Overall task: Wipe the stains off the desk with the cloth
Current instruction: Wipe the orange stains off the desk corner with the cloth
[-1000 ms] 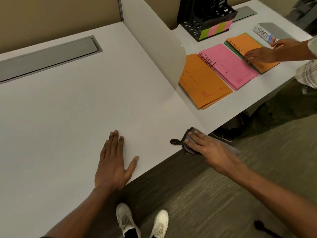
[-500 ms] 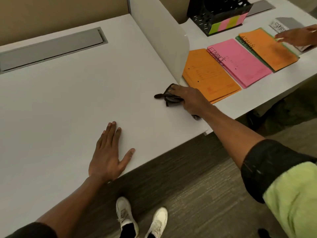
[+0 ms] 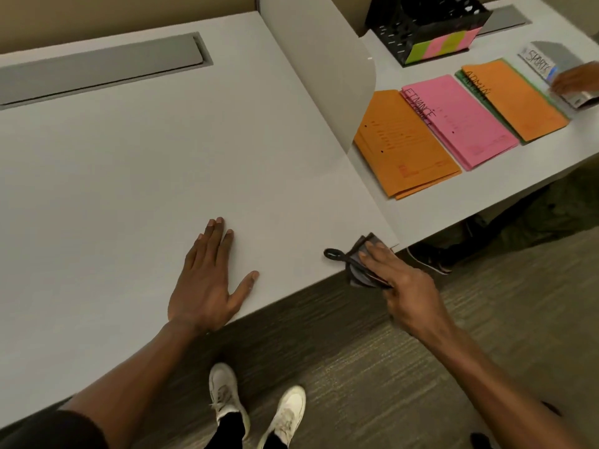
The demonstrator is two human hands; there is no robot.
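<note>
- Head view: the cloth (image 3: 358,259) is a dark, folded piece lying at the near right corner of the worktop (image 3: 136,163), partly overhanging the front edge.
- A small dark loop of the cloth projects to the left, flat on the worktop surface.
- The right hand (image 3: 400,280) lies on top of the cloth from the near right side. Its fingers (image 3: 372,254) are extended and press flat on the upper face of the cloth; the thumb side reaches below the overhanging part, so the hand grips the cloth at the edge.
- Most of the cloth shows to the left of and beyond the fingertips; the remainder is hidden under the hand.
- The left hand (image 3: 207,283) is well apart from the cloth, to its left. It rests palm down on the worktop near the front edge, fingers spread, thumb out, holding nothing.
- No stains can be made out on the pale grey surface.
- A grey recessed cover strip (image 3: 100,64) sits at the far edge of the worktop.
- A pale divider panel (image 3: 327,76) stands upright along the right side of the worktop.
- Beyond the divider, on the adjoining surface, lie orange folders (image 3: 405,157), pink folders (image 3: 460,121) and a black mesh file rack (image 3: 424,24).
- Another person's hand (image 3: 575,81) rests at the far right on a grey folder.
- White shoes (image 3: 227,396) stand on the carpet below the front edge.
</note>
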